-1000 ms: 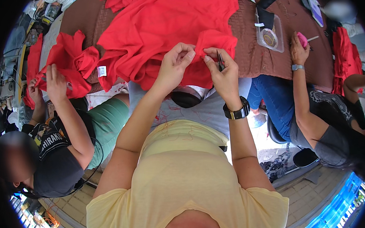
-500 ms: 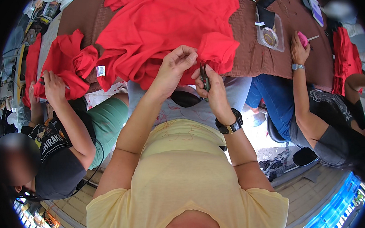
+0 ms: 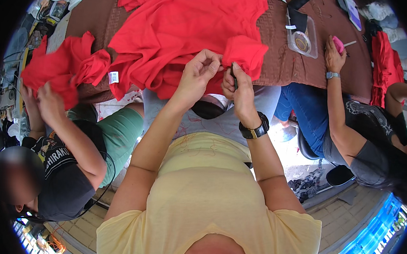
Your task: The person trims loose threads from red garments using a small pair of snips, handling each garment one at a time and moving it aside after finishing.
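A large red garment (image 3: 186,28) lies spread over the brown patterned table (image 3: 286,62) in front of me. My left hand (image 3: 198,73) pinches its near edge between thumb and fingers. My right hand (image 3: 237,85), with a black watch on the wrist, grips a small dark tool (image 3: 233,76) held against the folded red sleeve (image 3: 245,52). Both hands sit close together at the table's front edge.
On my left a seated person in a black shirt handles another red garment (image 3: 60,69). On my right another person's hand (image 3: 333,56) rests on the table by a pink object. A clear plastic box (image 3: 303,37) sits on the table, and more red cloth (image 3: 387,63) lies far right.
My right hand has dropped from the raised sleeve edge toward my left hand, and both now work close together on the garment's near edge.
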`<move>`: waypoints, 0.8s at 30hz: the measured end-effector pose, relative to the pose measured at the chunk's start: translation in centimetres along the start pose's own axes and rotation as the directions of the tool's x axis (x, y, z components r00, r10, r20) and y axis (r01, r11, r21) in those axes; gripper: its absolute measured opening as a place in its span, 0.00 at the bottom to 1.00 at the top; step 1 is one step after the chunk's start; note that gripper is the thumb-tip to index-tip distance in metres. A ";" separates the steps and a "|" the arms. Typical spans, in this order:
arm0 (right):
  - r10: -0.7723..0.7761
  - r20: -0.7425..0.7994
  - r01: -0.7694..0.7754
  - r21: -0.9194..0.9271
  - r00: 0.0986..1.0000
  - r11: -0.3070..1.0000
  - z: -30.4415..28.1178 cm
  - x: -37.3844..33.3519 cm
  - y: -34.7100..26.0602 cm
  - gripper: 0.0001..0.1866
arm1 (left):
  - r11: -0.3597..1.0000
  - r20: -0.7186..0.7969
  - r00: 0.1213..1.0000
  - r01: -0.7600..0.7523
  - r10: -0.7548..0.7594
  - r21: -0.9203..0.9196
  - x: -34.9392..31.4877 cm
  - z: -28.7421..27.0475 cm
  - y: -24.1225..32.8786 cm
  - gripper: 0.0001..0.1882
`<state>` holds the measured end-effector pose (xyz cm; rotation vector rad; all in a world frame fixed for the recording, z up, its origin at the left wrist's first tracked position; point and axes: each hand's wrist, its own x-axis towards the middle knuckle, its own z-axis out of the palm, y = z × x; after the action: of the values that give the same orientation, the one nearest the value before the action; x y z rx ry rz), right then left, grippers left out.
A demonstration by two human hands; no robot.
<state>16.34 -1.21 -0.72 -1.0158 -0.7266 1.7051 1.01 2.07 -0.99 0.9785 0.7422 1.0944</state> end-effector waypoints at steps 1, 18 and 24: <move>-0.004 0.015 0.004 0.008 1.000 1.000 -0.4 0.0 0.0 0.23 | 1.000 -0.007 1.000 0.005 -0.005 -0.009 0.0 0.1 -0.2 0.05; -0.512 -0.190 0.383 -0.464 0.838 0.799 0.4 -0.7 -0.9 0.05 | 0.986 -0.145 0.989 0.023 0.001 0.167 0.7 0.4 -1.1 0.05; -0.470 -0.209 0.357 -0.415 0.858 0.837 0.3 -0.9 -1.3 0.06 | 0.981 -0.048 0.998 0.035 -0.045 -0.191 0.4 -0.4 -0.7 0.06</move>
<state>16.83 -1.62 0.73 -1.2309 -0.9993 1.0209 1.00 2.46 -1.78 0.7724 0.6828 1.1375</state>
